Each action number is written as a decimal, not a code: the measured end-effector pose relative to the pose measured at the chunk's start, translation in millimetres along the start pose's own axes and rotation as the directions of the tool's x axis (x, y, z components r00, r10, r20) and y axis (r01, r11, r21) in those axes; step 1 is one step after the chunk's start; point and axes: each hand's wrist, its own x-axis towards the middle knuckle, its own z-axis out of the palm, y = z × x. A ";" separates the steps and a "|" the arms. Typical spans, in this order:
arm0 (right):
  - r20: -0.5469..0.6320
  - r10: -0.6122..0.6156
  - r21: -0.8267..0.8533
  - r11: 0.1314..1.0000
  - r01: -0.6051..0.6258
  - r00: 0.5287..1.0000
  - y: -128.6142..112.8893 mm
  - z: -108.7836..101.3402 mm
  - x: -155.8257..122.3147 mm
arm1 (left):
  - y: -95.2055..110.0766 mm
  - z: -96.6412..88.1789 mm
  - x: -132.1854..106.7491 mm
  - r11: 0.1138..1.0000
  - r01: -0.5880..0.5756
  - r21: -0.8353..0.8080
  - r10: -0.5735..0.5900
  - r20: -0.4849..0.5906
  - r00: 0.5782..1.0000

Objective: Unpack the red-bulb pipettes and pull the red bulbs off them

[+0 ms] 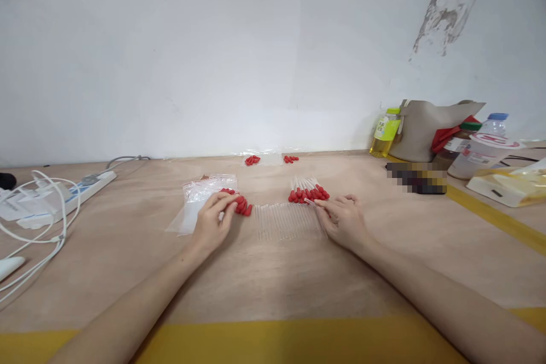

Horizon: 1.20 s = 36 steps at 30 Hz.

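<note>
My left hand (213, 222) is over a small heap of red rubber caps (244, 206), its thumb and forefinger pinched together at one of them. My right hand (345, 220) pinches a thin clear tube (309, 201), whose pale end points left. A row of clear thin tubes (285, 222) lies side by side between my hands. Just behind it, a bunch of red-tipped tubes (307, 192) lies with the red ends toward me. Under and beyond my left hand is a clear plastic bag (191, 207).
More red caps (252, 160) lie by the wall with a clear bag (268, 158). At left are a power strip (96, 185) and white cables (63, 222). At right stand a yellow drink bottle (385, 133), a grey bag (426, 128), a cup (480, 156) and a tissue pack (507, 186).
</note>
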 end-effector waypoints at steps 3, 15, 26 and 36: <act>0.006 0.063 -0.054 0.997 -0.063 0.998 4.5 2.2 0.5 | -19.8 -5.5 8.7 0.974 0.219 0.065 -0.217 -0.029 0.976; 0.105 -0.060 -0.060 0.996 0.066 0.993 -4.6 6.9 -0.7 | -61.6 -0.2 26.8 0.921 0.379 0.084 -0.372 -0.090 0.924; 0.235 -0.127 -0.060 0.988 0.145 0.964 -5.7 2.6 -1.3 | -61.5 9.7 25.7 0.951 0.205 0.233 -0.215 0.017 0.977; 0.227 -0.115 -0.056 0.990 0.131 0.967 -3.8 -2.4 0.8 | -42.2 1.5 26.4 0.943 0.177 0.281 -0.099 -0.269 0.958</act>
